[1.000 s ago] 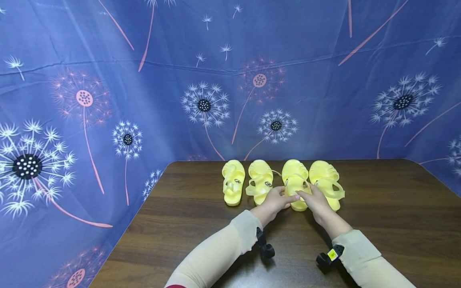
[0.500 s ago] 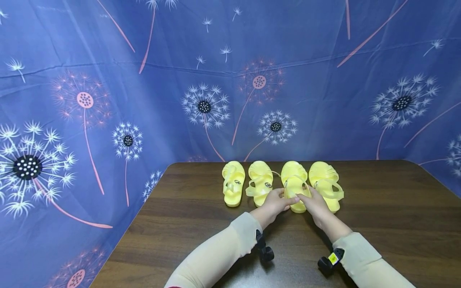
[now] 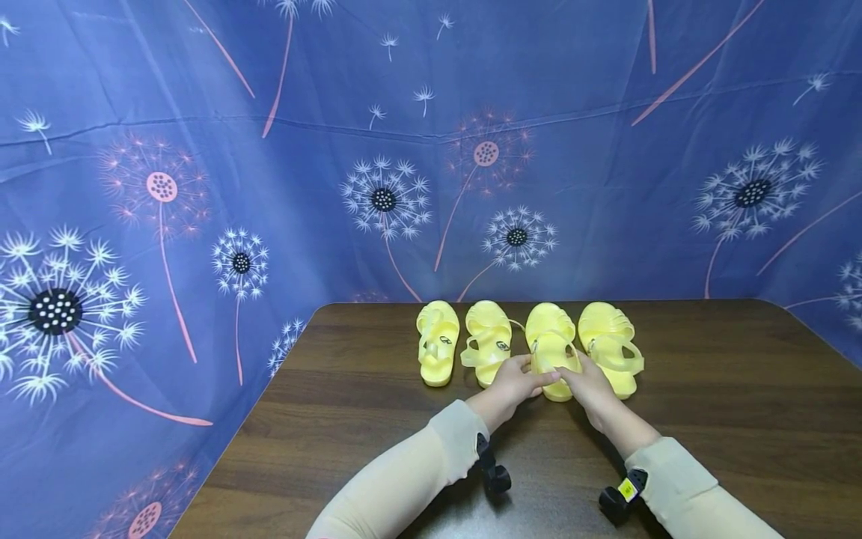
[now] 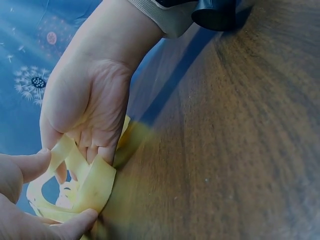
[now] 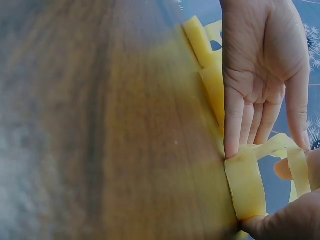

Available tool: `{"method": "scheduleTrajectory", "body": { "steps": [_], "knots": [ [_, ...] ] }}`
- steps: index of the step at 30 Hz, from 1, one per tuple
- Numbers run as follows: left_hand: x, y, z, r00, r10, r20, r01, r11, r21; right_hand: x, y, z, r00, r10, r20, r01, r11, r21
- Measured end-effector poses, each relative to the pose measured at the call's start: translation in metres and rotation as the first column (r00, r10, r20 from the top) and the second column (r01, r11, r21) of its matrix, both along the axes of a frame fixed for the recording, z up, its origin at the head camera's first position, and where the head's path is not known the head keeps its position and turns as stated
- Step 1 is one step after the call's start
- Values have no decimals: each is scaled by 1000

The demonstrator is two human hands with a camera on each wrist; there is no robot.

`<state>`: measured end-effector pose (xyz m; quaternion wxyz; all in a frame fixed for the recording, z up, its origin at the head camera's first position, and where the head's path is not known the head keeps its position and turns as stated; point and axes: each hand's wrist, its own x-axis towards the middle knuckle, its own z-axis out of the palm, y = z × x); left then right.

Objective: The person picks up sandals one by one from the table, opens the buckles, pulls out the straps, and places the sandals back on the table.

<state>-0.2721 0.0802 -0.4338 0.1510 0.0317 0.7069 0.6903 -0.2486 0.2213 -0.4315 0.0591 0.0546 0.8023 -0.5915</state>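
Four hands' widths are not spanned by the row of yellow sandals on the table; both hands are at the third sandal from the left [image 3: 548, 322]. My left hand [image 3: 513, 385] grips its left side and my right hand [image 3: 592, 385] its right side, thumbs meeting over the heel strap [image 3: 554, 358]. In the left wrist view, the strap [image 4: 100, 185] stands between the hands, close over the table. The right wrist view has the right thumb at the upper strap and the fingers along the heel end [image 5: 245, 187]. The sandal's toe is hidden there.
Left of the hands lie two more yellow sandals, the outermost [image 3: 438, 348] and one beside the left hand [image 3: 486, 333]. Another sandal [image 3: 606, 337] lies just right of the held one. Behind the brown wooden table [image 3: 741, 419] hangs a blue dandelion-print cloth [image 3: 592, 150].
The held sandal's heel end and both thumbs have shifted slightly toward the person. The other sandals stay in place.
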Motion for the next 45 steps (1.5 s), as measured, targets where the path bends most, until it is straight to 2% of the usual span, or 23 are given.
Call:
{"method": "scheduleTrajectory", "body": {
  "steps": [9,26,45],
  "knots": [
    [3,-2,-2,1000,-13,-10,13,1000,12,3,-2,-1,1000,3,-8,-3,1000,9],
    [12,-3,0,1000,7,-16,-7,1000,-10,6,1,1,999,35,30,-37,998,44],
    [24,-2,1,999,33,-22,-34,998,-46,19,2,3,997,67,37,-68,997,32]
  ]
}}
